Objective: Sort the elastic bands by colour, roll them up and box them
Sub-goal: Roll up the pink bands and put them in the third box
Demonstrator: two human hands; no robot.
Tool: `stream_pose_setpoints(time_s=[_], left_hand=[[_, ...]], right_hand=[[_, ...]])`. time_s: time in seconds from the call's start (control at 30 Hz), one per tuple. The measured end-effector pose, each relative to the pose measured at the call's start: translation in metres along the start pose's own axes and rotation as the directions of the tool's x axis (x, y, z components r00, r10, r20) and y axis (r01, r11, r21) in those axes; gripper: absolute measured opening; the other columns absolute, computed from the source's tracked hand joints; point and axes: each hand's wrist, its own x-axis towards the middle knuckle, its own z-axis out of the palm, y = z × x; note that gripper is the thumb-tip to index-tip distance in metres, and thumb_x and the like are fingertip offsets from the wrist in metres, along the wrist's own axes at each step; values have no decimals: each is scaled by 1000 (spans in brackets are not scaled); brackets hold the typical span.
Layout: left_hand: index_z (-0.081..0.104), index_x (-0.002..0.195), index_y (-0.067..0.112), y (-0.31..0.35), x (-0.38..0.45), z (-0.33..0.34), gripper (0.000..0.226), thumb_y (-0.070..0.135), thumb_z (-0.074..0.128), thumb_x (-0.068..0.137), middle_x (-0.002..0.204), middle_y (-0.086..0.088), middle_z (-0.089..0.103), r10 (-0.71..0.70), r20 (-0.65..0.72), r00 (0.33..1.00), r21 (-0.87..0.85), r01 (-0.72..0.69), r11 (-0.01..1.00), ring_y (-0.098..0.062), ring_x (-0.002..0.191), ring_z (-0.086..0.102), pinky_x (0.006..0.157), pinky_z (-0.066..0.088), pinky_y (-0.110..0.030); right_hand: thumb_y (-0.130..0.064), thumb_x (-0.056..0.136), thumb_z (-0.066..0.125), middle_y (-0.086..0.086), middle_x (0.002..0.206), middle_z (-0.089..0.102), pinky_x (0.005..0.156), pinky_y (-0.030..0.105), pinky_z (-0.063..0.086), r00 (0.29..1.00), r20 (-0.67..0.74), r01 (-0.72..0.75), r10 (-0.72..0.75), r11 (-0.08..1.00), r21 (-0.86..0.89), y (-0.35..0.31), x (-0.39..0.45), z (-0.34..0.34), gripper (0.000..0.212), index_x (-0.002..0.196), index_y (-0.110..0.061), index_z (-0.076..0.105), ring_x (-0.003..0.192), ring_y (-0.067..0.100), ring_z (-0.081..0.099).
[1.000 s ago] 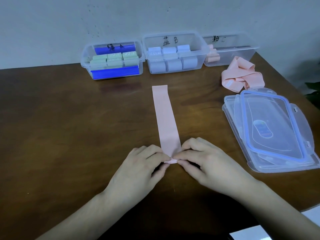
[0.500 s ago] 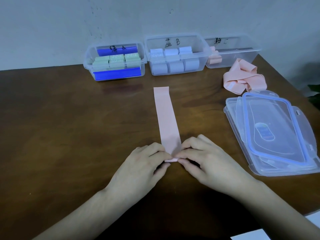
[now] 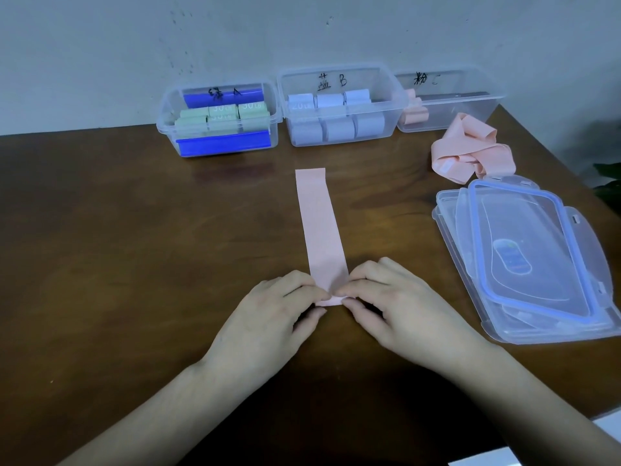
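The left hand [image 3: 268, 317] and right hand [image 3: 400, 307] each pinched the near end of the pink band [image 3: 321, 227], which lay flat and straight on the table [image 3: 117, 247], apparently to keep its roll square. The fingertips concealed the roll's tightness.

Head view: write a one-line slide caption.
Both hands, left hand and right hand, pinch the near end of a flat pink elastic band on the brown wooden table.
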Motion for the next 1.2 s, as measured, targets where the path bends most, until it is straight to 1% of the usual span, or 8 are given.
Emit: stream_pose_setpoints(time_s=[0.13, 0.37, 0.5, 0.63, 0.77, 0.9, 1.07, 1.2], left_hand=[[75, 104, 22, -3, 4, 0, 19, 21, 76, 85, 100, 10, 68, 19, -4, 1000, 32, -19, 999, -5, 84, 64, 78, 46, -13], [72, 109, 23, -3, 6, -1, 20, 26, 62, 92, 104, 12, 61, -1, -32, 1000, 7, 1, 1000, 1, 80, 54, 73, 45, -11], [73, 105, 23, -7, 9, 0, 18, 21, 70, 87, 102, 10, 64, 33, -41, 999, 42, -31, 999, -2, 82, 58, 75, 45, -12], [75, 106, 21, -9, 14, -1, 21, 18, 74, 86, 101, 8, 67, 23, -27, 999, 57, -21, 998, -7, 83, 65, 78, 45, -13], [76, 107, 20, -10, 16, -2, 20, 17, 72, 88, 101, 8, 63, -9, -25, 1000, 48, 10, 999, -7, 79, 64, 76, 44, -11], [72, 110, 22, -12, 18, -3, 21, 23, 65, 90, 105, 9, 60, 22, -46, 999, 44, -20, 999, -5, 79, 59, 74, 45, -11], [74, 104, 20, -15, 21, -1, 21, 19, 75, 83, 101, 6, 66, 62, -55, 997, 107, -56, 993, -8, 79, 65, 74, 47, -16], [75, 103, 18, -15, 26, -2, 20, 16, 75, 83, 98, 3, 68, 61, -65, 996, 117, -53, 992, -12, 77, 67, 71, 52, -21]], right_hand=[[-28, 95, 60, -15, 113, 56, 81, 13, 41, 1000, -19, -24, 24, 1000, 5, 0, 0, 0, 27, 120, -26, 69, 96, 5, 48], [-26, 96, 58, -17, 110, 59, 79, 15, 45, 999, -34, 2, 0, 999, 42, 6, 6, 0, 20, 111, -25, 70, 92, 6, 53], [-26, 98, 56, -15, 112, 63, 83, 18, 50, 1000, 0, -12, 12, 1000, 21, 8, 12, -2, 24, 115, -24, 72, 96, 5, 55], [-27, 96, 62, -15, 117, 59, 84, 11, 42, 1000, 15, -17, 17, 1000, 0, 10, 14, -3, 28, 123, -26, 68, 101, 2, 49], [-21, 91, 70, -12, 114, 60, 83, 15, 47, 1000, -5, -20, 20, 1000, -15, 14, 14, -1, 26, 117, -25, 69, 100, 4, 52], [-22, 95, 62, -13, 112, 62, 80, 12, 42, 1000, 6, -8, 8, 1000, -20, 14, 20, -1, 24, 117, -24, 70, 95, 3, 49], [-27, 99, 54, -13, 115, 61, 85, 16, 43, 1000, 12, -28, 29, 999, -40, 15, 24, -3, 29, 123, -24, 69, 99, 4, 47], [-27, 97, 62, -14, 120, 57, 86, 12, 41, 999, 7, -47, 47, 998, -32, 15, 25, -2, 34, 131, -26, 63, 103, 4, 47]])
